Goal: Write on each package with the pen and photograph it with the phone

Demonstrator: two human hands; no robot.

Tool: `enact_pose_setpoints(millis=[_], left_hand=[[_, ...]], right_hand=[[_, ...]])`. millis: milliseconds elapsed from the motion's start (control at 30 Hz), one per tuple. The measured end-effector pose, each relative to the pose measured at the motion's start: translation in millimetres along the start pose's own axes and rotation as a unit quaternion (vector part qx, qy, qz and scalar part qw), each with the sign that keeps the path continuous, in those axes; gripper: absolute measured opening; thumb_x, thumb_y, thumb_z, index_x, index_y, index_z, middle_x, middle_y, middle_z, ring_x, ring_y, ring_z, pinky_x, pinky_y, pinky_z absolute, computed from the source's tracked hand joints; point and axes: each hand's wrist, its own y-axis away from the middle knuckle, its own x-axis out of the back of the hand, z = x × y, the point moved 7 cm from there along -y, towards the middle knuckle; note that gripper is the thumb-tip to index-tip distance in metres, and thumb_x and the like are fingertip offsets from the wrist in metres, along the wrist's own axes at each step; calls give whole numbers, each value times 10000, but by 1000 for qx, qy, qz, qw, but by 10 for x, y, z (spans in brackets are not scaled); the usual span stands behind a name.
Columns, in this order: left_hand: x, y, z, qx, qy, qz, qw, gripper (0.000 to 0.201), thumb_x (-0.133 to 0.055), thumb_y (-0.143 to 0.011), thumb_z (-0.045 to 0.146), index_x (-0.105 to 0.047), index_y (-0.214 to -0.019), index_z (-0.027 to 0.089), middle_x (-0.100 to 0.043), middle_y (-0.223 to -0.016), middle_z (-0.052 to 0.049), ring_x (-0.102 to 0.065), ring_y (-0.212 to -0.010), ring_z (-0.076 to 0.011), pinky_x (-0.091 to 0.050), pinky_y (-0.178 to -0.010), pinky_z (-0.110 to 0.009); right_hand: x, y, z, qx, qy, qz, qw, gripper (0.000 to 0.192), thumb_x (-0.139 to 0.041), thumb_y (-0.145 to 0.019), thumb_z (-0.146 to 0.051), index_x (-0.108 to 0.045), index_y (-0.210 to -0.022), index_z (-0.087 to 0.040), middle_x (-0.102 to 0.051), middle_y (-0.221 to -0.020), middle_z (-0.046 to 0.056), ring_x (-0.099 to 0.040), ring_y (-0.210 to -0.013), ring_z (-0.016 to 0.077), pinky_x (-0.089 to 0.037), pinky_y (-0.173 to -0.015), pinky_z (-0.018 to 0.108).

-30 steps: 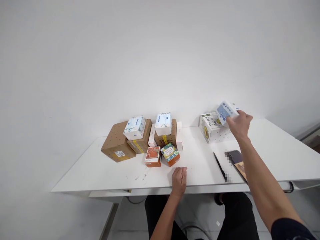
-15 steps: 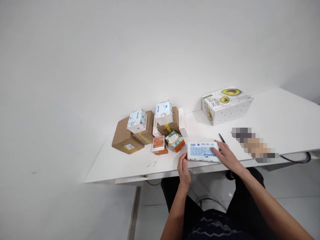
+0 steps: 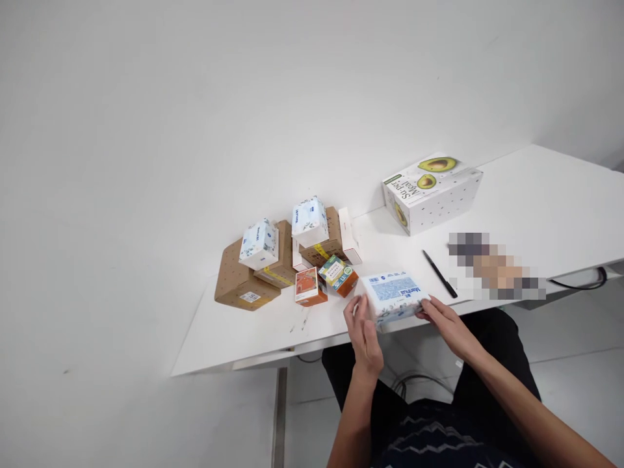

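Both hands clasp a blue-and-white tissue pack (image 3: 396, 296) at the near edge of the white table (image 3: 536, 208): left hand (image 3: 364, 331) on its left end, right hand (image 3: 446, 323) on its right. Orange carton (image 3: 309, 286) and black pen (image 3: 439, 273) lie near.

A pixelated patch (image 3: 494, 268) hides whatever lies on the desk (image 3: 536, 195) beside the pen (image 3: 439, 273). The desk's right end runs off the frame. Print on the small boxes (image 3: 324, 281) is too small to read.
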Motion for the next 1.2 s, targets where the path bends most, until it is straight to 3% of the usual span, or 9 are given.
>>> enact_pose_setpoints(millis=[100,233,333,500,767,933,1067,1133,1200], left_hand=[[48,-63,285,-81,-55,-3,995,389,-390,-951,266,-513,-1309,176,-451,-1335,-164,-443,-1278,-256,-423,-1039,-456],[18,-102,460,-149,-104,24,983,314,-549,-858,131,-565,-1169,164,-501,-1235,-154,-470,-1234,-263,-460,-999,-472],[-28,-98,491,-169,-117,30,978,308,-574,-834,105,-562,-1137,159,-507,-1213,-155,-500,-1199,-255,-497,-957,-446],[6,-65,413,-134,-114,51,983,299,-572,-842,150,-547,-1140,165,-538,-1160,-153,-556,-1119,-241,-519,-918,-434],[-35,63,144,-48,-26,36,998,353,-528,-873,216,-488,-1220,167,-562,-1195,-152,-573,-1132,-243,-516,-932,-440],[-70,7,395,-109,-57,17,992,444,-546,-845,195,-464,-1280,162,-544,-1279,-171,-527,-1215,-273,-485,-973,-475],[-235,-36,577,-186,-105,-58,975,497,-568,-821,179,-468,-1307,162,-565,-1295,-161,-478,-1277,-291,-445,-1026,-507],[-308,-23,569,-201,-118,-95,968,456,-574,-819,183,-513,-1271,172,-606,-1249,-137,-470,-1284,-295,-433,-1040,-517],[-291,-9,492,-192,-118,-86,971,375,-562,-828,181,-567,-1203,183,-641,-1180,-118,-493,-1255,-292,-436,-1030,-525]], right_hand=[[-115,-7,135,-18,-58,0,998,476,-503,-849,-559,-613,-1133,-193,-693,-1012,92,-659,-846,222,-552,-766,348],[-197,27,258,-11,22,15,1000,504,-503,-833,-553,-578,-1154,-171,-681,-810,59,-606,-599,179,-513,-561,316],[-169,40,284,0,77,18,997,509,-466,-845,-564,-579,-1156,-178,-670,-786,50,-581,-561,172,-481,-512,305],[-29,71,74,30,150,45,987,462,-446,-868,-559,-625,-1086,-192,-664,-776,60,-599,-613,192,-489,-559,320],[-91,256,-348,88,92,44,991,444,-410,-909,-538,-590,-1149,-211,-667,-1002,91,-633,-774,197,-518,-730,338],[-250,228,-204,57,-13,2,998,456,-420,-899,-563,-590,-1137,-214,-683,-925,79,-651,-829,225,-534,-793,376],[-326,113,30,-10,-134,-21,991,433,-420,-880,-592,-640,-971,-230,-696,-1019,99,-674,-839,243,-556,-783,410],[-278,53,122,-34,-134,-11,990,440,-426,-867,-600,-647,-914,-222,-699,-1020,102,-678,-810,240,-559,-763,412],[-178,15,158,-44,-89,5,995,455,-431,-852,-605,-648,-872,-205,-705,-942,97,-668,-723,224,-557,-691,396]])
